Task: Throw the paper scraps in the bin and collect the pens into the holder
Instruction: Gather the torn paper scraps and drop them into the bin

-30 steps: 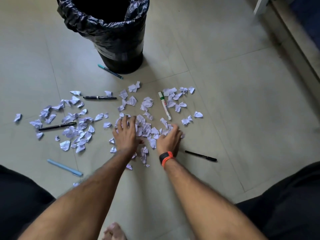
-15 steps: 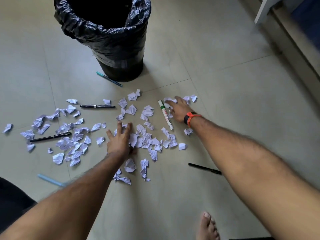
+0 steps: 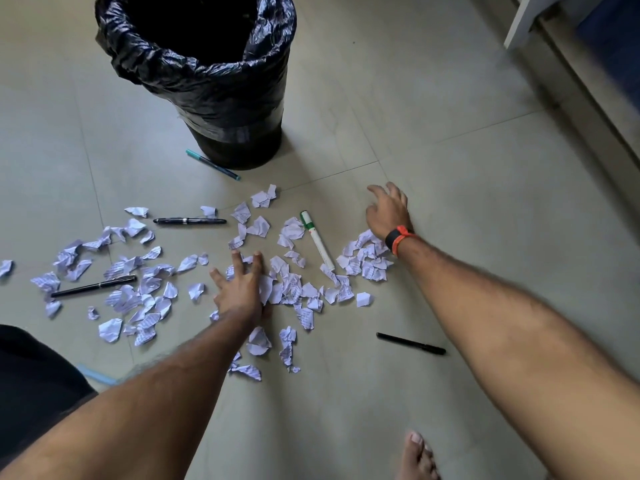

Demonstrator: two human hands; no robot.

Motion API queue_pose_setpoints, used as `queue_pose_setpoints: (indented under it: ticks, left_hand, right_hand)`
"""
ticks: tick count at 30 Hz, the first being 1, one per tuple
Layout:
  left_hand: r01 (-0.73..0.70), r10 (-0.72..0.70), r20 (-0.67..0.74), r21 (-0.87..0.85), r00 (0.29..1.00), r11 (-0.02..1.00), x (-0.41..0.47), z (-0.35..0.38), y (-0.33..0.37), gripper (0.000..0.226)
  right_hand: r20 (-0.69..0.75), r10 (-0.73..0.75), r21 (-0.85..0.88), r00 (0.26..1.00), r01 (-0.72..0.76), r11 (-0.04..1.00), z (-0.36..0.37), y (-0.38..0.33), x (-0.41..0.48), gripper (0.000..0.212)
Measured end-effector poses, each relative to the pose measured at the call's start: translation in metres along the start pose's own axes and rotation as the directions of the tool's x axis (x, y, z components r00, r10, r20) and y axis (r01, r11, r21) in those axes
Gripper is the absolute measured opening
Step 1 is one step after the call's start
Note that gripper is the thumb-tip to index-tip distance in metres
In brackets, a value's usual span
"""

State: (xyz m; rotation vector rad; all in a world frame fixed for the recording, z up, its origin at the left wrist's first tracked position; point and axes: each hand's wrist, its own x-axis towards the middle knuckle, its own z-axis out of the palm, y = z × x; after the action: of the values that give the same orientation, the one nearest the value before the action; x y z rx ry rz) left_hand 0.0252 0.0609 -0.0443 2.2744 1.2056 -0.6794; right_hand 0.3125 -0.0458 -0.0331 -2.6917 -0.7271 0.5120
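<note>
1. Under the left hand [image 3: 239, 292], in the head view, the crumpled white lined paper scraps [image 3: 292, 289] are lying in a loose central heap. Its fingers are spreading flat and pressing on them, gripping nothing.
2. Ahead and to the right, the right hand [image 3: 388, 213] is reaching over bare floor with its fingers loosely splayed and empty. A smaller clump of scraps [image 3: 367, 259] is sitting just behind its wrist.
3. Between the two hands, a white marker with a green cap [image 3: 317, 240] is lying among the scraps. A glossy black capped pen [image 3: 189, 221] is resting ahead and left of the left fingertips, and a second black pen [image 3: 93, 286] is lying further left. A slim black pen [image 3: 410, 343] is lying well behind the right wrist.
4. Far beyond both sets of fingertips, the round bin lined with a black plastic bag [image 3: 225, 98] is standing open, with a thin teal pen [image 3: 212, 164] just beside its base. No pen holder is showing.
5. The step in hand is probably raking scraps together. Sweeping with flat, spread fingers toward one heap, steering round the marker, should be giving fuller handfuls and fewer trips to the bin.
</note>
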Motion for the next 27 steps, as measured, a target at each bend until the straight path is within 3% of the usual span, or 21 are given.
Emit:
queue_pose_setpoints:
  ticks: [5,7,11,13,15,17,18,22,27]
  left_hand:
    - [0.007,-0.007,0.006,-0.004,1.0,1.0,0.001,-0.002,0.001,0.094]
    - [0.006,-0.006,0.007,-0.01,1.0,1.0,0.0,-0.003,0.002,0.093]
    - [0.012,-0.012,0.009,0.001,1.0,1.0,-0.002,-0.003,0.004,0.093]
    - [0.019,-0.019,0.006,0.006,1.0,1.0,-0.001,-0.004,0.004,0.091]
    - [0.028,-0.029,0.017,0.007,0.999,1.0,0.0,-0.004,0.004,0.091]
    - [0.026,-0.026,0.023,0.011,0.999,1.0,0.0,-0.004,0.003,0.093]
    - [0.026,-0.027,0.025,0.009,0.999,1.0,0.0,-0.004,0.003,0.093]
    - [0.037,-0.036,0.031,-0.011,0.999,0.999,-0.001,-0.005,0.004,0.09]
    - [0.054,-0.054,0.016,0.003,0.998,0.999,-0.001,-0.007,0.005,0.086]
  right_hand:
    - [0.078,0.043,0.021,0.996,-0.044,0.999,0.018,0.02,-0.033,0.043]
    - [0.089,-0.012,0.035,0.996,0.009,0.999,0.031,0.018,-0.077,0.043]
    - [0.075,-0.168,-0.148,0.983,0.178,0.973,0.033,0.023,-0.115,0.054]
    - [-0.017,-0.057,-0.159,0.998,0.053,0.986,0.02,0.03,-0.098,0.058]
    - [-0.055,0.186,-0.128,0.981,-0.191,0.973,0.007,0.037,-0.082,0.064]
    - [0.025,0.369,-0.104,0.929,-0.364,0.925,0.004,0.04,-0.078,0.069]
    - [0.076,0.384,-0.089,0.92,-0.377,0.922,0.007,0.038,-0.083,0.069]
    - [0.132,0.246,-0.088,0.96,-0.235,0.968,0.034,0.012,-0.132,0.066]
    - [0.021,0.14,-0.184,0.99,-0.133,0.974,0.034,-0.013,-0.132,0.073]
